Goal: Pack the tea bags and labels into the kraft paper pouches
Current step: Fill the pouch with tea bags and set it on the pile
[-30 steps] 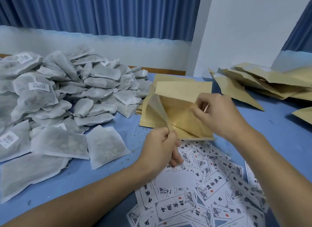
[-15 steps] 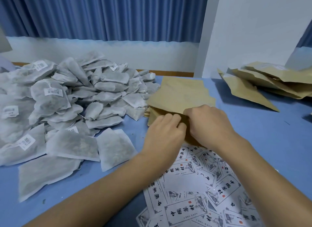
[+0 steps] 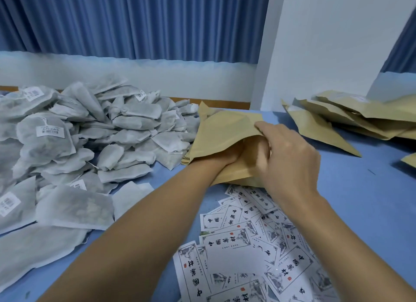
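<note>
1. While a kraft paper pouch [image 3: 225,130] is held just above the blue worktop [image 3: 360,200], near the middle of its far edge, the open mouth is turned toward the person so that it can be spread from inside.
2. The left hand [image 3: 228,157] is pushed into that mouth up to the wrist. Its fingers are hidden by the paper, so how they lie cannot be told. The sides are probably being parted to make room.
3. The right hand [image 3: 290,160] is laid over the right side of the pouch. The upper lip is gripped by its curled fingers [image 3: 262,127], apparently so that the mouth cannot fall shut.
4. A flat stack of empty pouches [image 3: 186,161] is seen just beneath the held one, placed where the next can be taken easily.
5. The tea bags [image 3: 90,133] are heaped along the left edge up to the far left corner, just beside the stack. None is held.
6. The labels [image 3: 258,245] are scattered at the near edge, beneath the forearms. None is held.
7. A loose pile of pouches [image 3: 337,119] is seen at the far right corner, well apart from the supplies, probably set aside as finished.
8. This pouch is judged to be at the opening step, with nothing yet put in.
</note>
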`<state>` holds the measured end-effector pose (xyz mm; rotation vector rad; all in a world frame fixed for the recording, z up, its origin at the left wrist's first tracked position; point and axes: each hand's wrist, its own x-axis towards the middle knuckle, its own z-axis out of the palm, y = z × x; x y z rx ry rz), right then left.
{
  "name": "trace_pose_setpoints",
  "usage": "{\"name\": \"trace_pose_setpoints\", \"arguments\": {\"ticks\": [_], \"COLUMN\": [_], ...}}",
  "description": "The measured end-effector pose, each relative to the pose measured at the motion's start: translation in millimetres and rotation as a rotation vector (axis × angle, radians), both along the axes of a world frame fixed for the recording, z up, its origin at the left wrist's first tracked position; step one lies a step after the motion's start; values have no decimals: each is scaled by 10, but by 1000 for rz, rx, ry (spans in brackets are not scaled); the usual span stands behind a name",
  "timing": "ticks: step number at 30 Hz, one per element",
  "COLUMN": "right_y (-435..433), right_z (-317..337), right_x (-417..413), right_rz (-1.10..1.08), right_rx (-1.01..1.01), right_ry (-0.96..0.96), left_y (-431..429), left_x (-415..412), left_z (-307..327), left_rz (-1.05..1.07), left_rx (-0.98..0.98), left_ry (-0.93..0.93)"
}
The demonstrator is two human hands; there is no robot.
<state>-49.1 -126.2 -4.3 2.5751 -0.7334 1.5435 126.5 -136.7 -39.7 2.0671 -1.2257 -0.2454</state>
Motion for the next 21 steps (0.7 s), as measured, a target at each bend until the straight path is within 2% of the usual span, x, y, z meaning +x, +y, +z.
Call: {"name": "trace_pose_setpoints", "arguments": {"ticks": [3,6,8,11,13,15,18,21], "right_y": [-29,-39,-43,13,63,145,273,270], "right_z": [-226,-441,-486,-518,-560,-584,-595,-595], "right_x": [31,39,39,51,57,75,120,116], "right_rz": [113,227,242,284,305,312,339,297], "right_rx": [230,430,490,527,524,503,461,462], "right_ry": [-112,-173,-217,-262,-249,-223,-218,-199], "left_y": [165,486,711,1072,1336,1525,1649,1686], "left_x": [-6,-232,-434,-626,-679,-665,-568,-516], "left_z": [69,122,127,-27,-203,-341,-320,-297], "left_rz": [65,-51,-161,-287,-283,-267,-244,-201], "left_rx": [-118,-82,-73,-141,-25,55,-25,-226], "left_ry": [-125,-120,-201,-375,-450,-442,-459,-683]}}
